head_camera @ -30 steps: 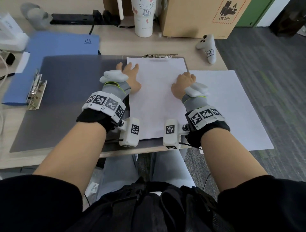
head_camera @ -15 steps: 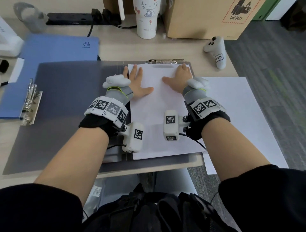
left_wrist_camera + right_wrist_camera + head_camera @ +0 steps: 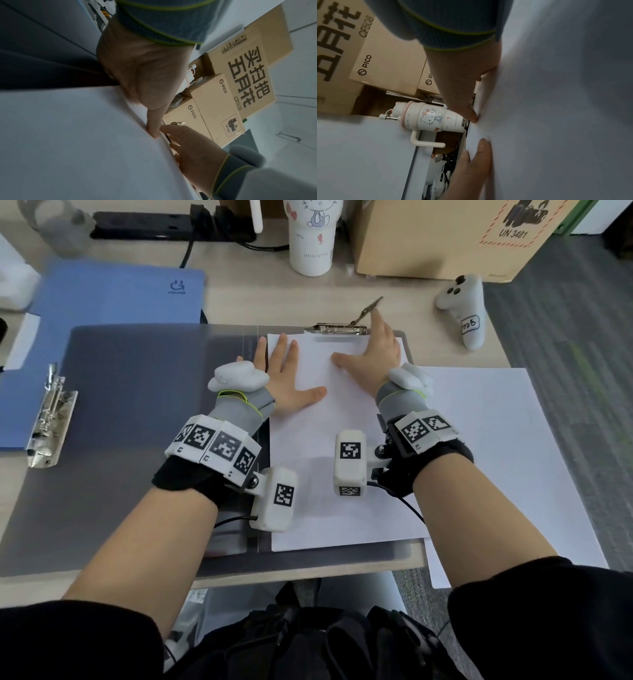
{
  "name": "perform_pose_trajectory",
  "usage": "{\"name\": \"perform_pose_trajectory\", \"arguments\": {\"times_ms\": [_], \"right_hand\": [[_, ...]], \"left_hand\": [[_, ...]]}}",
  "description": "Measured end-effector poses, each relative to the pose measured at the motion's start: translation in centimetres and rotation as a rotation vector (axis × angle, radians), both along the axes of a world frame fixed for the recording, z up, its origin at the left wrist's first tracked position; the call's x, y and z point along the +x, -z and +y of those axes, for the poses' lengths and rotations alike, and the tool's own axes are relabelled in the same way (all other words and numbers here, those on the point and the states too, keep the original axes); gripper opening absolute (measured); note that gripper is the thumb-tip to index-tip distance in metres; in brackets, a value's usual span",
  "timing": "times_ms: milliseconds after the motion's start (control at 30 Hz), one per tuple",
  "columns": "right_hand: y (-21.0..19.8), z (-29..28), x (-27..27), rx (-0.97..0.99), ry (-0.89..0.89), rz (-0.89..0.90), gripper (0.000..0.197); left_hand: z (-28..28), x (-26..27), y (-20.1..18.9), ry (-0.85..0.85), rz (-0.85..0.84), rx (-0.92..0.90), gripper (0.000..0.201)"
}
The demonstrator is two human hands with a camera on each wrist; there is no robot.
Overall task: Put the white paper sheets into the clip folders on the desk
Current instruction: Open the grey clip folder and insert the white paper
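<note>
A grey clip folder lies open on the desk, with a white sheet on its right half. The sheet's top edge sits under the metal clip, whose lever stands raised. My left hand lies flat on the sheet's upper left, fingers spread. At the upper right my right hand also rests on the sheet, one straight finger reaching up to the lever. In the left wrist view my thumb presses the paper. More white paper lies to the right of the folder.
A blue clip folder with its own metal clip lies at the left. A cartoon tumbler, a cardboard box and a power strip stand at the back. A white controller lies back right, near the desk's edge.
Both hands have slid up the sheet toward the clip. My right fingers have reached the clip's lever, which lay flat before and now stands raised.
</note>
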State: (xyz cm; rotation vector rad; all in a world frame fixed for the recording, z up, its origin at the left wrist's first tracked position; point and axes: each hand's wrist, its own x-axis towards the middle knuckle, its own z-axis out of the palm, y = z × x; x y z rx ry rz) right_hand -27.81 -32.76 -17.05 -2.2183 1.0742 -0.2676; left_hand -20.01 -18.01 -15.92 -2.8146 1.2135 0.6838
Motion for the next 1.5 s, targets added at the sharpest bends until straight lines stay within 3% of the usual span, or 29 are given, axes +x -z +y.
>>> {"name": "perform_pose_trajectory", "arguments": {"times_ms": [133,233,400,500,933,1067,1267,1500], "right_hand": [[0.1,0.6,0.7,-0.050,-0.133,0.036,0.079],[0.3,0.7,0.9,-0.062,-0.178,0.106,0.075],[0.2,0.5,0.7,-0.067,-0.200,0.144,0.074],[0.2,0.5,0.8,-0.072,-0.200,0.154,0.074],[0.5,0.3,0.9,-0.088,-0.234,0.227,0.074],[0.5,0.5,1.0,-0.084,-0.220,0.249,0.075],[0.3,0.5,1.1,-0.078,-0.226,0.264,0.075],[0.4,0.6,1.2,-0.091,-0.225,0.278,0.075]], "left_hand": [[-0.5,0.0,-1.3,-0.026,0.039,0.010,0.091],[-1.7,0.7,-1.9,-0.047,-0.001,-0.079,0.079],[-4.7,2.7,-3.0,-0.226,-0.001,-0.545,0.037],[-6.3,3.0,-3.8,-0.271,0.001,-0.726,0.026],[-6.9,4.5,-3.1,-0.393,-0.174,-0.583,0.010],[-6.5,5.0,-1.8,-0.397,-0.113,-0.550,0.007],[-6.5,6.1,-0.8,-0.378,0.002,-0.559,0.026],[-6.1,5.5,-0.7,-0.403,0.042,-0.530,0.017]]}}
